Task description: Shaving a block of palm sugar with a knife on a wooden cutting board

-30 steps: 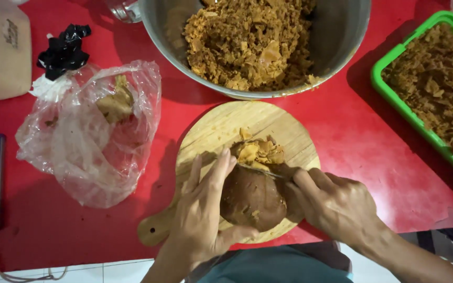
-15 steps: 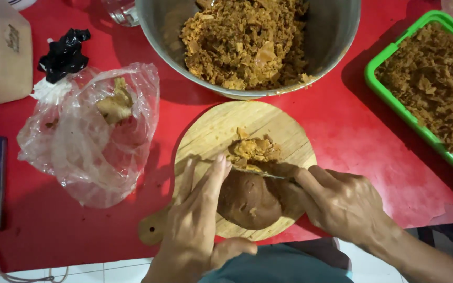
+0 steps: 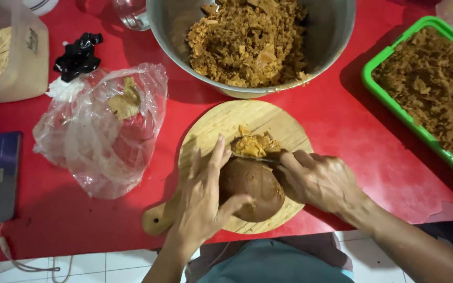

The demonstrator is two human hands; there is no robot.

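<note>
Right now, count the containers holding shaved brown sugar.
2. The metal bowl sits at top centre, behind the round cutting board; the green tray lies at the right edge, partly cut off. Others may be outside view.
</note>
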